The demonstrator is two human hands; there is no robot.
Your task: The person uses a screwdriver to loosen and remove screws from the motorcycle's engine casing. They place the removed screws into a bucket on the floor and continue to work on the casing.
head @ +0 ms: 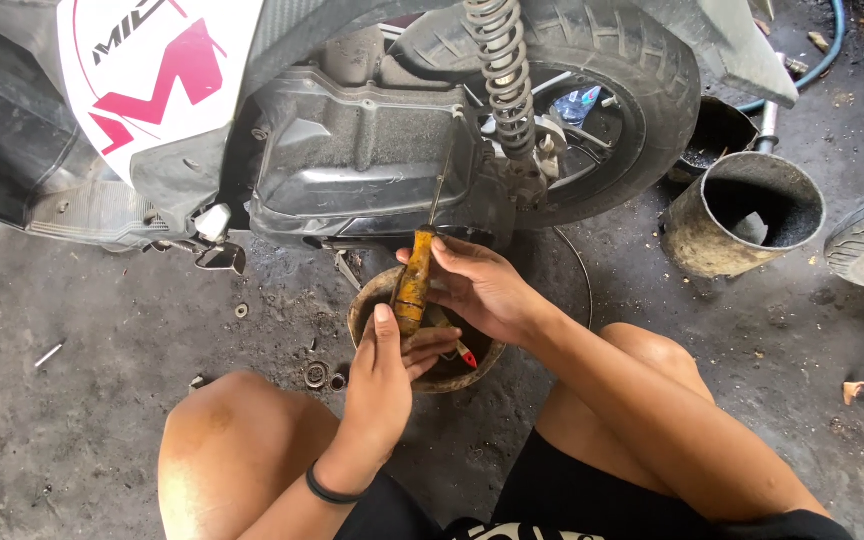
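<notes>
Over the round dirty bowl [367, 305], grimy yellow-handled screwdriver [413, 283] w/ thin steel shaft, near-upright, tip up toward engine cover [352, 150], both hands — left hand [384, 385] & right hand [477, 290] — fingers wrapped on handle.

Soft even daylight, faint shadows, sharp focus, slight wide-angle edge bending

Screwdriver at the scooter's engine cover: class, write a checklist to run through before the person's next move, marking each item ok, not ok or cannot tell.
1. Both hands on the tool: ok. Left hand and right hand both grip the yellow-handled screwdriver.
2. Shaft reaches the engine cover: ok, its upper end lies against the cover.
3. Tip seated in a screw head: cannot tell, too small.
4. Bowl below the hands to catch parts: ok.
5. Loose washers on the floor gathered up: not ok.
6. Hand clearance from the rear tyre: ok, apart.
</notes>
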